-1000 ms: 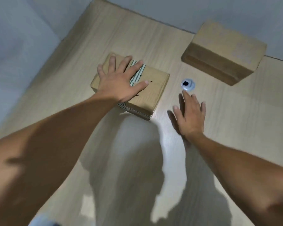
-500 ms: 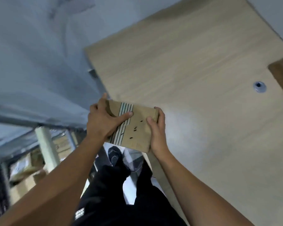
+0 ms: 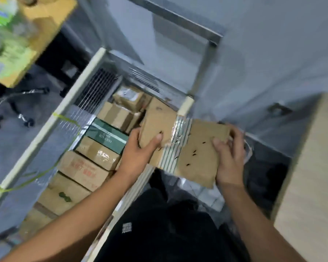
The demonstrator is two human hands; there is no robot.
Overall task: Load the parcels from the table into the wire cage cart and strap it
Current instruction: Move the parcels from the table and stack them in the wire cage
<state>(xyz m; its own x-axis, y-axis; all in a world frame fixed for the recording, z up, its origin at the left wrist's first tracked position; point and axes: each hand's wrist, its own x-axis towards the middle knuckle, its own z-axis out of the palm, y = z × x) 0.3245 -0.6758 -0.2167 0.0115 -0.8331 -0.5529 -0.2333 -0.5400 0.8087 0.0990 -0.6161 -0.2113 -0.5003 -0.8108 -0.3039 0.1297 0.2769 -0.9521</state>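
Note:
I hold a flat brown cardboard parcel (image 3: 197, 150) with a striped tape band across it, in the air over the near right corner of the wire cage cart (image 3: 95, 87). My left hand (image 3: 140, 148) grips its left edge, thumb on top. My right hand (image 3: 228, 157) grips its right edge. The cart lies below and to the left, with a cream frame and wire mesh walls. Inside it lie several parcels: brown cartons (image 3: 83, 170) and a dark green box (image 3: 106, 137). A thin green strap (image 3: 64, 118) hangs on the cart's left rail.
The wooden table's edge (image 3: 311, 176) is at the right. A metal frame (image 3: 206, 53) stands behind the cart. An office chair base (image 3: 17, 103) and a yellow surface with green items (image 3: 13, 40) are at the upper left. My dark trousers (image 3: 169, 233) fill the bottom.
Both hands lifted the parcel off the table and carried it left. The view swung from the table to the cart, and the parcel is now above the cart's corner.

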